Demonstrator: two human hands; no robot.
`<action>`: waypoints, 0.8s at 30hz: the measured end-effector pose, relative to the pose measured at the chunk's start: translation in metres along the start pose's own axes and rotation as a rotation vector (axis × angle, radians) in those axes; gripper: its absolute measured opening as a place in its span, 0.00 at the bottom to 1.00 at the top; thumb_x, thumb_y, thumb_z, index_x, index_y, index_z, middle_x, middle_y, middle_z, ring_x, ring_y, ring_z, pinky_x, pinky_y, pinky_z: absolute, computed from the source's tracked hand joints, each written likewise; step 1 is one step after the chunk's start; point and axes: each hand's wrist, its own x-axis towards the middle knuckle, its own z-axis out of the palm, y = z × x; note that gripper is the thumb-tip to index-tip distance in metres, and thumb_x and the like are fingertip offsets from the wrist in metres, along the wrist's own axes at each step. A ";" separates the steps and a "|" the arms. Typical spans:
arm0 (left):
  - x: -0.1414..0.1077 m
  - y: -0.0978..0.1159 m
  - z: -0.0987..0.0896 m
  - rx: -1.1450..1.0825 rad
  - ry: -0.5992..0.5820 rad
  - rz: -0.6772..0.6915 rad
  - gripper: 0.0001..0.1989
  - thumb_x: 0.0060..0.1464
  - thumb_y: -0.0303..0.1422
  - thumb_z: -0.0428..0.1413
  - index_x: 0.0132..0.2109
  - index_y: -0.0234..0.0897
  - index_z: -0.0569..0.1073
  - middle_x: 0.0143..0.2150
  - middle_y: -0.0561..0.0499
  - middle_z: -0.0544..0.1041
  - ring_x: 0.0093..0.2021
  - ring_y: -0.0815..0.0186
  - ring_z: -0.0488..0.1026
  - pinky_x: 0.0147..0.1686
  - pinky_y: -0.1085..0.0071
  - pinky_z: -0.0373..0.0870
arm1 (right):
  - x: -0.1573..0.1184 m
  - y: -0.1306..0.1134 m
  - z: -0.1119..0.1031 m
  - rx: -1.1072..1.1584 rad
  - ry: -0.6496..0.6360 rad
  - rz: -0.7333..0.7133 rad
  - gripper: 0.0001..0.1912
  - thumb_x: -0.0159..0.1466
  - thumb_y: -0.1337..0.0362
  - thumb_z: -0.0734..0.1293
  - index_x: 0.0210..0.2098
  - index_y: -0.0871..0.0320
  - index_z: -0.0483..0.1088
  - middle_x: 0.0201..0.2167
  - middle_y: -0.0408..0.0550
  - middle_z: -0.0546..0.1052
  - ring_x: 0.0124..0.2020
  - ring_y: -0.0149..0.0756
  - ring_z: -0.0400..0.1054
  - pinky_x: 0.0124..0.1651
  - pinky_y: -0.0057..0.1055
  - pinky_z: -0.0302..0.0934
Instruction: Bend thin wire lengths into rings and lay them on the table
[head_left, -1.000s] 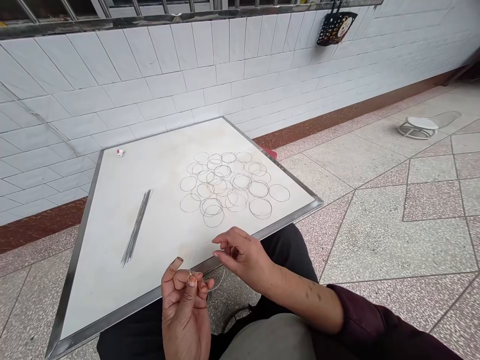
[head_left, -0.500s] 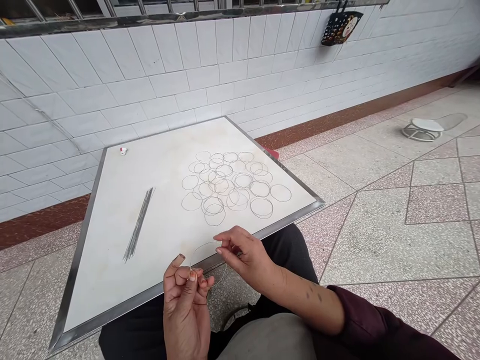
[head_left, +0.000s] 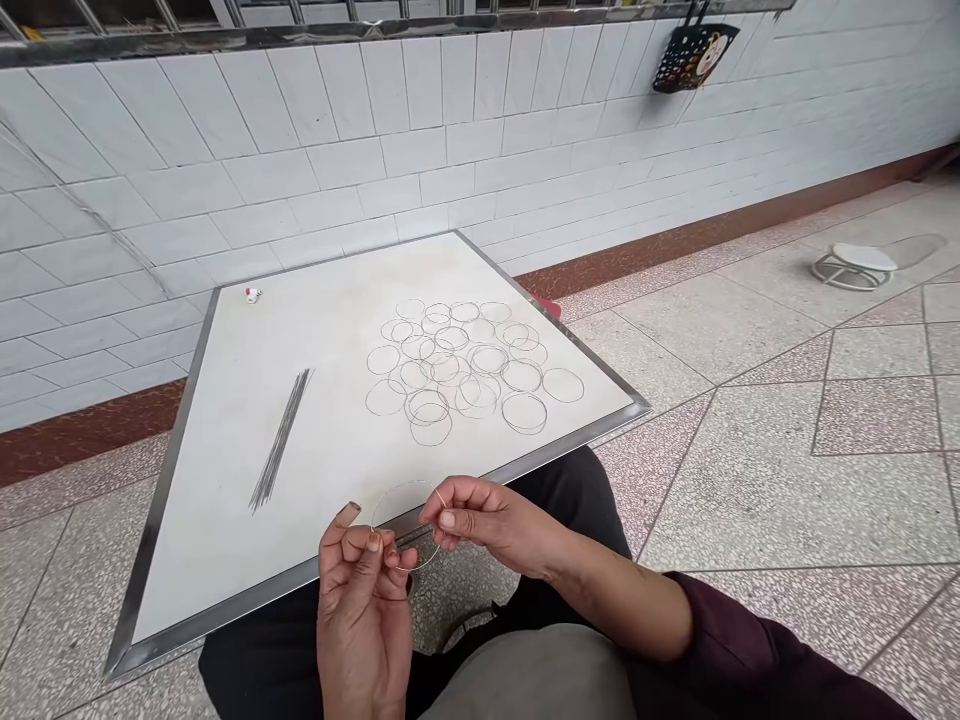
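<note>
A thin wire ring (head_left: 406, 483) is held between both hands over the table's near edge. My left hand (head_left: 367, 590) pinches its left side between thumb and fingers, palm up. My right hand (head_left: 480, 520) has thumb and fingers closed on the ring's right side. Beyond them, many wire rings (head_left: 523, 376) lie flat and overlapping on the right part of the white table (head_left: 225, 420). A bundle of straight wires (head_left: 281, 440) rests on the table's left part.
A small white and red object (head_left: 253, 295) sits near the table's far left corner. The table has a metal rim, and a tiled wall stands behind it. A patterned bag (head_left: 694, 58) hangs at the upper right; a round white stool (head_left: 855, 266) stands on the floor.
My right hand has turned and lowered, its thumb and fingers now closed on the ring's right side. The ring shows as a rounder loop. My left hand keeps its pinch. The view has shifted slightly.
</note>
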 end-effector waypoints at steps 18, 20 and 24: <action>0.006 -0.003 -0.001 0.005 0.009 -0.060 0.23 0.42 0.22 0.68 0.47 0.39 0.78 0.30 0.57 0.73 0.29 0.73 0.72 0.29 0.77 0.77 | 0.007 0.009 -0.004 0.206 0.108 0.030 0.15 0.61 0.54 0.73 0.33 0.61 0.76 0.26 0.42 0.73 0.26 0.23 0.64 0.33 0.22 0.57; 0.005 -0.003 0.000 -0.001 0.010 -0.059 0.22 0.43 0.22 0.68 0.47 0.39 0.78 0.29 0.57 0.73 0.29 0.72 0.73 0.30 0.76 0.77 | 0.007 0.009 -0.003 0.220 0.068 0.012 0.16 0.62 0.52 0.72 0.37 0.60 0.76 0.29 0.43 0.74 0.28 0.23 0.65 0.34 0.23 0.58; 0.006 -0.005 0.001 -0.028 0.019 -0.034 0.21 0.45 0.23 0.67 0.48 0.40 0.77 0.30 0.57 0.73 0.33 0.71 0.74 0.36 0.74 0.77 | 0.006 0.017 0.000 0.131 -0.095 -0.054 0.19 0.56 0.59 0.77 0.45 0.57 0.74 0.39 0.44 0.75 0.40 0.29 0.70 0.42 0.27 0.63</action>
